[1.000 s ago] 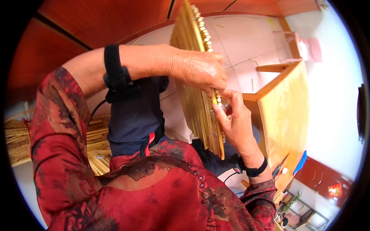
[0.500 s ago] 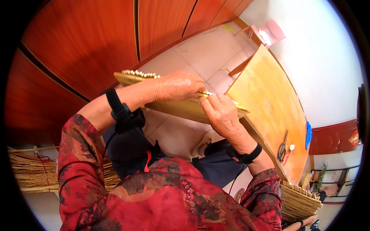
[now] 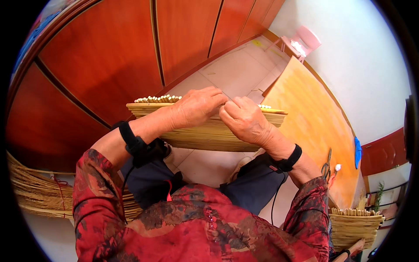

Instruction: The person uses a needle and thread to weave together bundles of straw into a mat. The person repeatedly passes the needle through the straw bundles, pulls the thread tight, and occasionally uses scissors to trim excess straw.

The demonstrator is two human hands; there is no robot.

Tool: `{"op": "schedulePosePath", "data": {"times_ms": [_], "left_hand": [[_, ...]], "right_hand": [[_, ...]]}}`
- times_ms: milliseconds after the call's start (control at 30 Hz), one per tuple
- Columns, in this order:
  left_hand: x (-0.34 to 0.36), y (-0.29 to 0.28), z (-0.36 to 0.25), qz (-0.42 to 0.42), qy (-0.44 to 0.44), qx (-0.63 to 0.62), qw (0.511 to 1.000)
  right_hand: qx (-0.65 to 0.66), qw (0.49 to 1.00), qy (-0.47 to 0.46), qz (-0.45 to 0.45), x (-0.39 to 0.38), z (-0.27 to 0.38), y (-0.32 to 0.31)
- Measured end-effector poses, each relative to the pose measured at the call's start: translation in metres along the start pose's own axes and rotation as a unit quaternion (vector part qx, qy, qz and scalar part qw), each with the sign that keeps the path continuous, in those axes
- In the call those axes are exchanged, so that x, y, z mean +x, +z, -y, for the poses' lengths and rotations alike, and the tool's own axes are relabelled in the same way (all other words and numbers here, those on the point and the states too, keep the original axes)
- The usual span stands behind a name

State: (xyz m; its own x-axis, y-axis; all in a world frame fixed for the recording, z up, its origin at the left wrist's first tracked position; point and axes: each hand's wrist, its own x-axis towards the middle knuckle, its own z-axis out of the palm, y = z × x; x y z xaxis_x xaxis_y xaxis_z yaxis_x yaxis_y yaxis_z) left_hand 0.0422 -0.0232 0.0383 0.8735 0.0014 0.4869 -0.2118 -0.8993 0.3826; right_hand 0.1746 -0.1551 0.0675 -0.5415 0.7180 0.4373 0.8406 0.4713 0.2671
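A woven mat of yellow straw stalks (image 3: 205, 135) lies flat across my lap, its far edge lined with small pale stalk ends. My left hand (image 3: 198, 106) rests on the mat's upper edge, fingers curled over it. My right hand (image 3: 243, 118) is pressed beside it, fingertips pinching at the same edge where the two hands meet. Both wrists carry black bands with thin cables.
A yellow wooden table (image 3: 312, 131) stands to the right with scissors (image 3: 326, 166) and a blue cloth (image 3: 358, 153) on it. Bundles of straw (image 3: 39, 192) lie on the floor at left. Another woven piece (image 3: 355, 222) sits at lower right. Red-brown wooden doors (image 3: 131, 48) rise ahead; a pink stool (image 3: 301, 41) stands far off.
The mat has swung from standing on edge to lying flat across my lap. Both hands have come together at its upper edge.
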Motion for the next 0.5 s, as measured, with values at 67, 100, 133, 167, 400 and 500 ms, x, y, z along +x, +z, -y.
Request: {"op": "schedulePosePath", "data": {"times_ms": [67, 100, 133, 167, 400, 500], "left_hand": [[0.001, -0.006, -0.007, -0.022, -0.033, 0.025, 0.999], [0.001, -0.006, -0.007, -0.025, -0.033, 0.031, 0.999], [0.000, -0.006, -0.006, -0.037, -0.045, 0.039, 0.998], [0.003, -0.010, -0.005, -0.052, -0.051, 0.052, 0.996], [0.011, -0.030, -0.012, -0.073, -0.094, 0.069, 0.991], [0.013, -0.040, -0.027, -0.090, -0.095, 0.090, 0.987]], "right_hand": [[0.048, 0.991, -0.029, -0.122, 0.010, 0.012, -0.008], [0.035, 0.985, -0.078, -0.151, 0.021, 0.030, -0.020], [0.095, 0.985, -0.098, -0.106, 0.032, 0.040, -0.038], [0.152, 0.972, -0.059, -0.166, 0.034, 0.036, -0.032], [0.501, 0.815, 0.252, -0.145, 0.024, 0.040, -0.032], [0.469, 0.798, 0.280, -0.255, 0.016, 0.040, -0.034]]}}
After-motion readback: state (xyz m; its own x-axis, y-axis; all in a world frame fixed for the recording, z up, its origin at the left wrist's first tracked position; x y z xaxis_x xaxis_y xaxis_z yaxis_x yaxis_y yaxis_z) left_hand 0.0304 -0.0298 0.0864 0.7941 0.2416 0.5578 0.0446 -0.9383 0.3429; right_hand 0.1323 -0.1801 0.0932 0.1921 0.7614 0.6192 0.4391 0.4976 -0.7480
